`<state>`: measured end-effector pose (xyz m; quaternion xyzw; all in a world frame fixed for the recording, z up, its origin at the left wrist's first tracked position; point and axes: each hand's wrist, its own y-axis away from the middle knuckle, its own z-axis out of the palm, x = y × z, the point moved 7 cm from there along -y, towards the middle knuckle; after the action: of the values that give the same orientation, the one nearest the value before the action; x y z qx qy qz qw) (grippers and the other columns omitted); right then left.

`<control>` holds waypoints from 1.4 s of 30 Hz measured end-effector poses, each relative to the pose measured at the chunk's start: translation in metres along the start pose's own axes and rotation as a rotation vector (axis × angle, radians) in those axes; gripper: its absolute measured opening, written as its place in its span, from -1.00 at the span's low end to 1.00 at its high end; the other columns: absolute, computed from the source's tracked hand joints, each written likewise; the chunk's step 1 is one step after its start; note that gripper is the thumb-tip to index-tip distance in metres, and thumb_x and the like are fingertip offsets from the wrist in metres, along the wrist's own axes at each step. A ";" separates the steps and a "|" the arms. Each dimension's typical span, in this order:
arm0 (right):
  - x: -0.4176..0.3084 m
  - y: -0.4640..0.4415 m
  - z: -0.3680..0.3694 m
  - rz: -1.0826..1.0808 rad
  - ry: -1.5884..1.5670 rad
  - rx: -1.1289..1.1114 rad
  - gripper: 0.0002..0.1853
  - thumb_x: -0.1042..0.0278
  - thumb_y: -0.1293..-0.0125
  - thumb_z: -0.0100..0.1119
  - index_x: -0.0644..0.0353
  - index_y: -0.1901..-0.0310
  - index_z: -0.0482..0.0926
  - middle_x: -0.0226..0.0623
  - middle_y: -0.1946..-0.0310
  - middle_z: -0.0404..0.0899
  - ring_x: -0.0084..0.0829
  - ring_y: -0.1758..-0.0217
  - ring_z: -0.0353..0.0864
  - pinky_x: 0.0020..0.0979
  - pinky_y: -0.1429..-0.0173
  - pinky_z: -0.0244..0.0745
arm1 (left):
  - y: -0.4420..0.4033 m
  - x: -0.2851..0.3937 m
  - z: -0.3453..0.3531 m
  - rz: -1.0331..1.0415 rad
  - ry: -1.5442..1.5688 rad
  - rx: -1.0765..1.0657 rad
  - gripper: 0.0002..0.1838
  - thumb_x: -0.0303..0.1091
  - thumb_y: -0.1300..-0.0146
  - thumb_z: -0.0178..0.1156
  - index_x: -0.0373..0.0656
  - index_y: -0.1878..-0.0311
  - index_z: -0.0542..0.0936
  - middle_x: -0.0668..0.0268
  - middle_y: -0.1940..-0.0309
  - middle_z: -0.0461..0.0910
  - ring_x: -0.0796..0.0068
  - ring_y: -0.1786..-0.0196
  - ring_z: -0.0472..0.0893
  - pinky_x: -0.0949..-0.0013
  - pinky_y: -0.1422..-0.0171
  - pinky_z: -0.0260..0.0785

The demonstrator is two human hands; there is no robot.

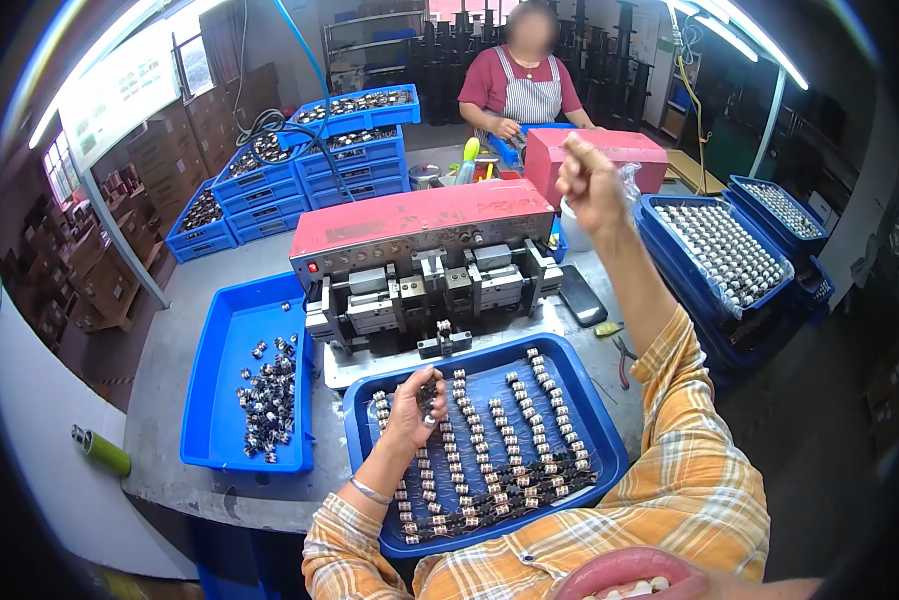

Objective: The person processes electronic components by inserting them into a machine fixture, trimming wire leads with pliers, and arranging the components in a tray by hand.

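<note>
My left hand is closed around several small dark and silver parts, above the left side of a blue tray. Rows of small white-and-silver cylindrical parts lie in that tray. Raised at the upper right, my right hand has its fingers pinched together near a red box; what they hold, if anything, is too small to name. Between the hands stands a machine with a red top and metal clamps. A small part sits on the holder at its front.
A blue bin of loose parts stands left. Stacked blue crates are behind it, and more filled trays at right. A phone and pliers lie right of the machine. A co-worker is across the table.
</note>
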<state>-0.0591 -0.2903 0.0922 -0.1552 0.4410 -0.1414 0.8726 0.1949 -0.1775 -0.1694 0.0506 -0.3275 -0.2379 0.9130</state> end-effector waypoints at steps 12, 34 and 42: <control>0.159 0.178 0.021 0.784 0.523 -0.697 -0.75 0.21 -0.25 0.08 0.26 0.28 0.52 -0.42 0.61 0.48 -0.71 0.64 0.35 -0.66 0.56 0.24 | 0.005 -0.001 -0.003 -0.014 -0.006 0.024 -0.79 -0.21 -0.23 0.03 -0.17 0.33 0.46 0.35 0.57 0.47 0.58 0.66 0.39 0.56 0.65 0.20; 0.062 0.071 -0.025 0.315 -0.028 -0.130 -0.60 0.32 -0.24 0.01 0.30 -0.07 0.29 -0.19 0.10 0.53 -0.69 0.64 0.36 -0.64 0.53 0.33 | 0.023 0.014 0.003 -0.007 -0.048 0.050 -0.80 -0.21 -0.20 0.08 -0.16 0.35 0.47 0.35 0.57 0.47 0.58 0.65 0.38 0.58 0.66 0.15; 0.044 0.041 -0.047 0.262 -0.142 -0.025 -0.67 0.30 -0.29 -0.02 0.29 -0.03 0.37 -0.17 -0.04 0.42 -0.79 0.73 0.13 -0.73 0.64 0.16 | 0.024 0.013 0.009 0.003 -0.048 0.043 -0.80 -0.23 -0.20 0.08 -0.17 0.35 0.48 0.35 0.56 0.47 0.58 0.65 0.39 0.58 0.65 0.17</control>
<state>-0.0679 -0.2770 0.0172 -0.1167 0.3961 -0.0096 0.9107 0.2077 -0.1614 -0.1489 0.0642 -0.3545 -0.2305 0.9039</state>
